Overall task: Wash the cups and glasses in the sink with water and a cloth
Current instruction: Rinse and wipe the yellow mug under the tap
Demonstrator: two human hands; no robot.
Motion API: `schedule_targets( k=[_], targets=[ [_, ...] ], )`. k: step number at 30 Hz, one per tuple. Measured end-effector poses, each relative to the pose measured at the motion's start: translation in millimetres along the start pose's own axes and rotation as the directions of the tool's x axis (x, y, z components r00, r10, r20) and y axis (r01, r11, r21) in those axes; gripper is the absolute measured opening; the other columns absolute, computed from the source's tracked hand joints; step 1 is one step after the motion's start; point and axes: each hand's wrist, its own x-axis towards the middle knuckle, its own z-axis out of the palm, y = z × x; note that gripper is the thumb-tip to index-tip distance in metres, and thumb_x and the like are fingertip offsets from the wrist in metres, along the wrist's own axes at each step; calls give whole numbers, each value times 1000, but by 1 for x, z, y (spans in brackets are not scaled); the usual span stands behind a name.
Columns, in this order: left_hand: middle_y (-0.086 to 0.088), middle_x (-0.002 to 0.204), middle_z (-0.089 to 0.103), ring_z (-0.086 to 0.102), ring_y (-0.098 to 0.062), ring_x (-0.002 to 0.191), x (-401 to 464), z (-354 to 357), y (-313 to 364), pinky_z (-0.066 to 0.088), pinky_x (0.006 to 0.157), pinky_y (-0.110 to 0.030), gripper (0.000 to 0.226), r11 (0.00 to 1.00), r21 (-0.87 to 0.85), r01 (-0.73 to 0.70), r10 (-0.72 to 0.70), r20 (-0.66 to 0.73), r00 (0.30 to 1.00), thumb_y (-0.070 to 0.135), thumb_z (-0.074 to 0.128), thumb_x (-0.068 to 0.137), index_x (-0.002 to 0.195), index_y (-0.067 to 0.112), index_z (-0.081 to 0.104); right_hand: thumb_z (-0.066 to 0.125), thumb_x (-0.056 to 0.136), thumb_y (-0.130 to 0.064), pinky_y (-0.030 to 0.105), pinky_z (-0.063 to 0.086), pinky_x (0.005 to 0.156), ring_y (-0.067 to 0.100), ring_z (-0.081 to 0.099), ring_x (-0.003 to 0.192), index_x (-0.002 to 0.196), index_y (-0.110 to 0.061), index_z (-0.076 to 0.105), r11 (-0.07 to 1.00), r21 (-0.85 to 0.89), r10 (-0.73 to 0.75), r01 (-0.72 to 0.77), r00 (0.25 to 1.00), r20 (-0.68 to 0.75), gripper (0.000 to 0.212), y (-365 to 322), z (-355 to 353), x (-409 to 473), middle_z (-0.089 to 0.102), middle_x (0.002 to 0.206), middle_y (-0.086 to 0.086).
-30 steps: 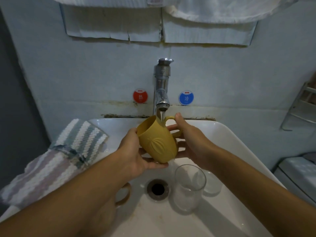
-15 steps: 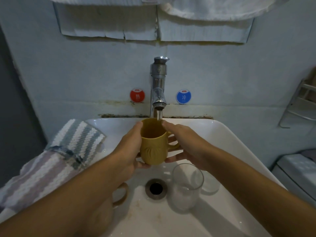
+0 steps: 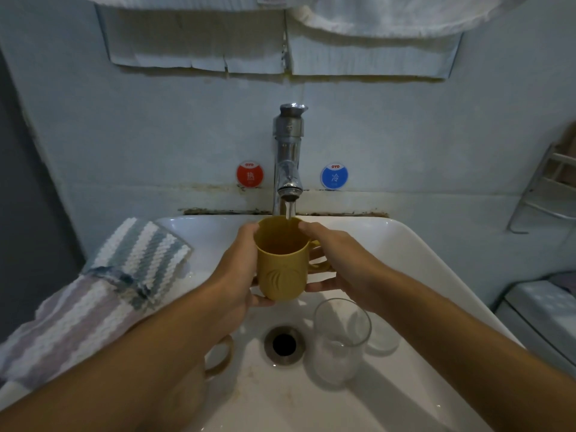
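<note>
Yellow mug (image 3: 282,269) upright under running tap (image 3: 289,157), gripped by both hands: left (image 3: 238,269), right (image 3: 338,260).

A yellow mug (image 3: 282,269) with an embossed leaf stands upright under the tap's stream. A clear glass (image 3: 339,338) stands upright in the white sink (image 3: 414,260). A striped cloth (image 3: 103,291) drapes over its left rim.

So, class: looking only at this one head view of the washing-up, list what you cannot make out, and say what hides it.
- Second mug: only its handle shows; the left forearm covers the body.
- Yellow mug: water level unclear; its handle is partly behind the right hand fingers.
- Striped cloth: the left edge cuts it off.
- Wall rack: cropped by the right edge.
- Left hand: its fingertips are behind the mug.
</note>
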Motion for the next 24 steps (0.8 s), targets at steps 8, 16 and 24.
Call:
schedule_targets(
  k=[8, 16, 24],
  targets=[
    [-3, 120, 60, 56, -30, 112, -1, -2, 3, 49, 93, -58, 37, 1000, -18, 1, -1, -17, 1000, 50, 36, 99, 122, 31, 58, 40, 101, -53, 48, 54, 95, 30, 55, 119, 139, -23, 48, 999, 16, -29, 29, 1000, 0, 49, 1, 1, 0, 55, 135, 7],
    [-4, 123, 59, 56, -30, 114, -5, -2, 4, 49, 95, -57, 39, 999, 48, -18, 17, 18, 1000, 50, 31, 102, 127, 31, 54, 42, 101, -51, 45, 56, 91, 29, 56, 114, 135, -23, 50, 999, 37, -15, 16, 1000, -21, 45, 1, 0, -1, 56, 128, 6],
    [0, 130, 47, 54, -27, 117, -6, 4, 10, 54, 92, -51, 47, 952, 276, -128, 138, -17, 990, 53, 20, 103, 145, 36, 32, 37, 101, -53, 42, 58, 85, 28, 58, 110, 133, -26, 51, 997, 36, -69, 73, 992, -102, 44, 2, 3, 1, 56, 124, 1]
  ],
)
